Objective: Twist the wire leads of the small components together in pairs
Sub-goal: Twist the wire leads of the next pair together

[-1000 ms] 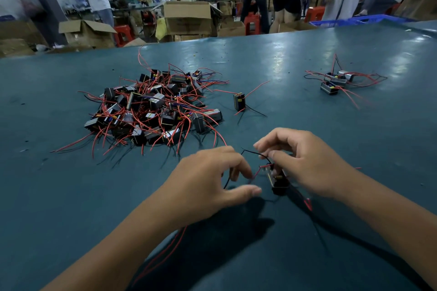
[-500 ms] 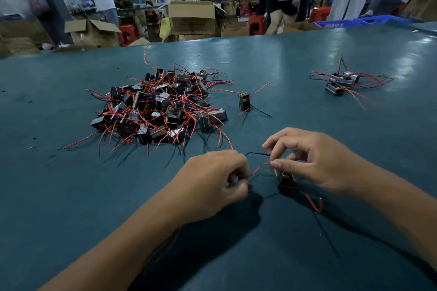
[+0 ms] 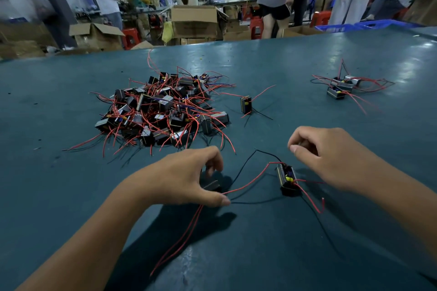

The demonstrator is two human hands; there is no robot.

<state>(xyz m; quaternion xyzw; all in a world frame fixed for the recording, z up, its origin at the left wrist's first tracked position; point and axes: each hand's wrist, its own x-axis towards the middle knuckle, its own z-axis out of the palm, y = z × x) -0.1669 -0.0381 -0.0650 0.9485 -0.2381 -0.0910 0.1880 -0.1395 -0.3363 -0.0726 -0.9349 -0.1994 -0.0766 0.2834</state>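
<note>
A small black component (image 3: 287,179) with a yellow tab lies on the teal table (image 3: 272,243), its red and black leads trailing left and right. My right hand (image 3: 331,158) hovers just above and to the right of it, fingers curled, thumb against the forefinger, with nothing seen between them. My left hand (image 3: 186,179) curls over a second black component (image 3: 211,185), and its thumb pins a red and a black lead against the table. Red leads run from under that hand toward me.
A big heap of unpaired components (image 3: 163,108) with red leads lies at the middle left. One single component (image 3: 246,104) stands to its right, and a small group (image 3: 341,86) lies at the far right. Beyond the table's far edge are cardboard boxes and people.
My hands have drawn apart. The right hand has let go of the component and lifted up to the right; the component now lies on the table. The left hand has shifted left.
</note>
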